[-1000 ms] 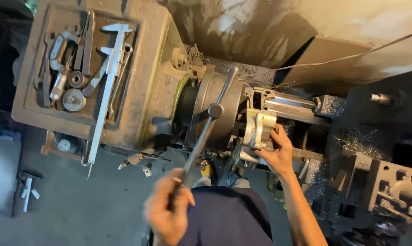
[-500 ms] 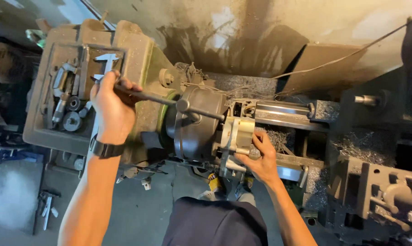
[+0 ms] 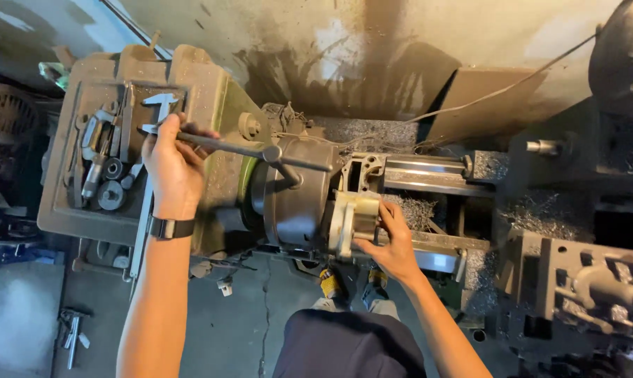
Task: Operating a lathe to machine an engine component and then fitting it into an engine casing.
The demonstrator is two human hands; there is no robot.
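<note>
My left hand is closed around the handle end of a long dark steel chuck key with a cross-bar. The key runs from my fist out to the right, and its square end sits in the top of the round dark metal lathe chuck. A black band circles that wrist.

My right hand is cupped against a pale, rough-cast metal workpiece, thumb and fingers wrapped on its right face. The workpiece sits at the chuck's front face, directly left of this hand; I cannot tell how firmly it is clamped.

Just behind my left hand, a shallow grey metal tray on the headstock holds a long steel vernier caliper, a micrometer and small round parts. Beyond my right hand lie the lathe bed ways, strewn with fine metal swarf. Further right of that hand stands a dark cast-iron tool post block. Below both hands is the cracked concrete floor.
</note>
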